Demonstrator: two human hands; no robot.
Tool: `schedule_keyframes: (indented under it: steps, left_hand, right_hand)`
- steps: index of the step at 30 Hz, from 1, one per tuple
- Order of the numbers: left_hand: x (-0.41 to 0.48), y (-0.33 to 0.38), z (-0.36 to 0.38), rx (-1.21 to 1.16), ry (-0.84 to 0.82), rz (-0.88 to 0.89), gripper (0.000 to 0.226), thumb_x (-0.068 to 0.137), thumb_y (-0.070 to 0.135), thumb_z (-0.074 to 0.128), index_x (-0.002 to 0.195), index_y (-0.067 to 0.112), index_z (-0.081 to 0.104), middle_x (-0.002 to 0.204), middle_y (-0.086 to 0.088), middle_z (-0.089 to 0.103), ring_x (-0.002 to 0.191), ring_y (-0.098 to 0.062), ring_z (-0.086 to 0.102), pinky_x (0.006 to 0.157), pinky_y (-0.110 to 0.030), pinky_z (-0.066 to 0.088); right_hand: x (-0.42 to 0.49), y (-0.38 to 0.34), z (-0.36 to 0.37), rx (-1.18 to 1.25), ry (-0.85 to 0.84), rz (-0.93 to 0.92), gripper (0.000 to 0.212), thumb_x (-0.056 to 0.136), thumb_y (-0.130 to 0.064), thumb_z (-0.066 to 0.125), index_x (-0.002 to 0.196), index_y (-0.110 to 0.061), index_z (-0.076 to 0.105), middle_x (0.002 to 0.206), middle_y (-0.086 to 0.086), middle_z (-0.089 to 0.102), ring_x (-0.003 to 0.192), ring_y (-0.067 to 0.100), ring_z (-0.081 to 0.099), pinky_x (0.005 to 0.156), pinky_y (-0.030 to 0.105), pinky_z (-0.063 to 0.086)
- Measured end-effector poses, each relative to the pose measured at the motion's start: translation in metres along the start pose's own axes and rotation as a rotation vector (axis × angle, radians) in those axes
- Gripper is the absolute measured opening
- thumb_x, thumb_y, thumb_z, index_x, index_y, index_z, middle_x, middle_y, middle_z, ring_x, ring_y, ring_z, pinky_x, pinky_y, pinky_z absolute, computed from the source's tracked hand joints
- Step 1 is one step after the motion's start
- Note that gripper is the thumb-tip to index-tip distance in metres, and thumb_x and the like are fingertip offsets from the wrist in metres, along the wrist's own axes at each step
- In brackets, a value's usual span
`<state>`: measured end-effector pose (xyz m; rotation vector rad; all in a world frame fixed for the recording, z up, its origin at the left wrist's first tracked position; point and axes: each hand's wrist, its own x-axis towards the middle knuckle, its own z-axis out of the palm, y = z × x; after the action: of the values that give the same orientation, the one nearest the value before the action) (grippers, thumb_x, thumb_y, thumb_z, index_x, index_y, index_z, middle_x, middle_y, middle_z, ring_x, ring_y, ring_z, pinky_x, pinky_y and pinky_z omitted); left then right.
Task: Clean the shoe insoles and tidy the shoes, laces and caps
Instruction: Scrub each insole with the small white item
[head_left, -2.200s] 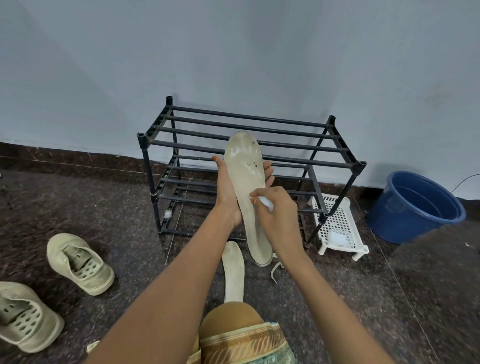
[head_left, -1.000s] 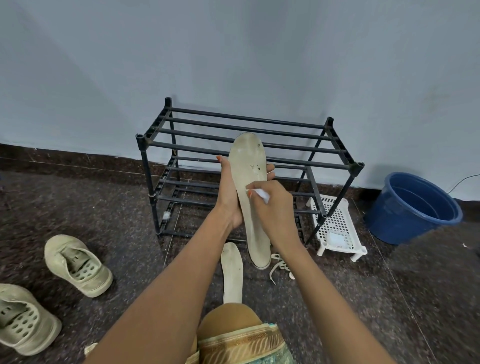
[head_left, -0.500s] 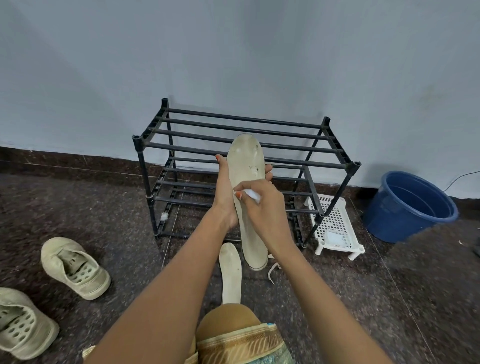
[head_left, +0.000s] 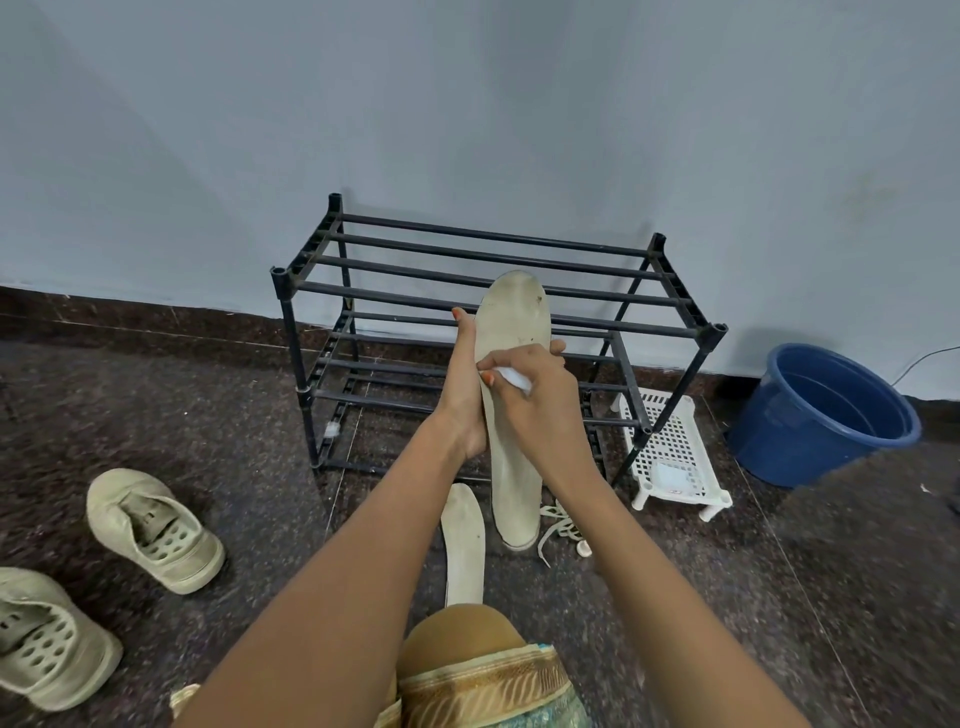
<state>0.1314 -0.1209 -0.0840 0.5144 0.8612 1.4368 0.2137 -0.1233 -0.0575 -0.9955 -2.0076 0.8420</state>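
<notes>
My left hand (head_left: 464, 389) grips a cream insole (head_left: 514, 322) upright by its left edge, fingers wrapped behind it. My right hand (head_left: 535, 400) pinches a small white wipe (head_left: 511, 376) against the insole's face, near its middle. A second insole (head_left: 464, 540) lies flat on the floor just below. Cream laces (head_left: 558, 522) trail on the floor to the right of the held insole's heel. Two beige shoes sit on the floor at the left: one (head_left: 153, 527) nearer the middle, the other (head_left: 44, 636) at the frame's edge.
A black two-tier metal shoe rack (head_left: 498, 244) stands against the wall behind the hands. A white perforated plastic stool (head_left: 675, 452) sits to its right, and a blue bucket (head_left: 821, 410) beyond that. My knee (head_left: 467, 634) is at the bottom centre on the dark speckled floor.
My right hand with the wipe has moved up the insole from near its lower middle to just under the forefoot. My left hand has kept its hold.
</notes>
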Motion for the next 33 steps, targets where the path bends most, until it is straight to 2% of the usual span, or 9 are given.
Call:
schedule_keyframes:
  steps: [3,7,12,16,19,24,28,30,33]
  left_hand:
    - [0.002,0.003,-0.001,-0.083,-0.009,0.013,0.095,0.084,0.075,0.006,0.116,0.007,0.063,0.102,-0.008,0.071,0.093,-0.017,0.068,0.081,-0.029,0.055]
    - [0.006,0.003,-0.002,-0.184,-0.012,0.022,0.095,0.083,0.077,0.011,0.127,0.004,0.054,0.107,-0.014,0.067,0.09,-0.021,0.066,0.077,-0.032,0.055]
    - [0.005,0.005,0.001,-0.131,-0.025,0.018,0.093,0.083,0.075,0.003,0.111,0.008,0.061,0.101,-0.01,0.069,0.09,-0.019,0.066,0.079,-0.031,0.054]
    - [0.002,0.004,0.001,-0.103,-0.054,-0.012,0.1,0.081,0.078,0.002,0.122,0.004,0.057,0.102,-0.009,0.068,0.088,-0.021,0.065,0.075,-0.029,0.056]
    - [0.004,0.004,0.001,-0.115,-0.027,0.026,0.095,0.083,0.076,0.002,0.111,0.006,0.062,0.098,-0.009,0.069,0.087,-0.019,0.065,0.074,-0.028,0.055]
    - [0.006,0.005,0.0,-0.273,-0.018,0.052,0.098,0.08,0.08,0.011,0.095,0.002,0.069,0.089,-0.013,0.066,0.073,-0.02,0.061,0.065,-0.027,0.053]
    - [0.009,0.005,-0.002,-0.29,-0.036,0.04,0.101,0.077,0.083,0.008,0.1,0.001,0.063,0.081,-0.013,0.064,0.064,-0.018,0.059,0.059,-0.025,0.051]
    - [0.009,0.005,-0.002,-0.288,-0.058,0.039,0.102,0.077,0.083,0.007,0.101,0.001,0.062,0.08,-0.012,0.063,0.064,-0.019,0.059,0.06,-0.026,0.051]
    - [0.008,0.004,-0.003,-0.255,-0.032,0.048,0.1,0.079,0.081,0.006,0.097,0.003,0.066,0.083,-0.012,0.068,0.073,-0.02,0.062,0.071,-0.031,0.052]
  right_hand:
    - [-0.012,0.005,-0.002,0.005,-0.043,-0.001,0.012,0.083,-0.003,0.06,0.087,-0.01,0.068,0.093,0.005,0.059,0.094,0.015,0.052,0.082,0.019,0.036]
    - [-0.025,0.013,-0.004,-0.039,-0.083,-0.043,0.012,0.083,-0.004,0.06,0.085,-0.013,0.068,0.092,0.006,0.061,0.091,0.016,0.051,0.079,0.013,0.035]
    - [-0.015,0.018,-0.005,-0.132,-0.05,-0.05,0.011,0.084,-0.007,0.06,0.087,-0.013,0.068,0.096,0.007,0.06,0.095,0.019,0.05,0.074,0.018,0.032]
    - [-0.006,0.022,-0.004,-0.196,0.033,-0.054,0.013,0.086,-0.006,0.057,0.091,-0.01,0.068,0.095,0.007,0.056,0.097,0.021,0.049,0.071,0.007,0.032]
    - [-0.011,0.019,0.0,-0.157,0.022,-0.052,0.015,0.086,-0.003,0.056,0.091,-0.009,0.068,0.096,0.009,0.058,0.095,0.021,0.05,0.075,0.003,0.031]
    - [-0.032,0.011,0.002,-0.07,-0.041,-0.053,0.013,0.086,-0.005,0.057,0.09,-0.011,0.068,0.096,0.006,0.063,0.096,0.018,0.052,0.078,0.015,0.032]
    - [-0.038,0.015,-0.001,-0.119,-0.045,-0.076,0.013,0.085,-0.005,0.058,0.089,-0.012,0.068,0.092,0.0,0.058,0.094,0.016,0.05,0.078,0.003,0.031]
    - [-0.033,0.019,-0.002,-0.174,-0.034,-0.078,0.013,0.085,-0.005,0.058,0.089,-0.012,0.068,0.089,-0.002,0.053,0.093,0.018,0.05,0.077,0.003,0.03]
    - [-0.023,0.026,-0.003,-0.238,0.024,-0.078,0.013,0.085,-0.004,0.058,0.091,-0.01,0.067,0.091,0.003,0.053,0.095,0.022,0.05,0.073,0.012,0.032]
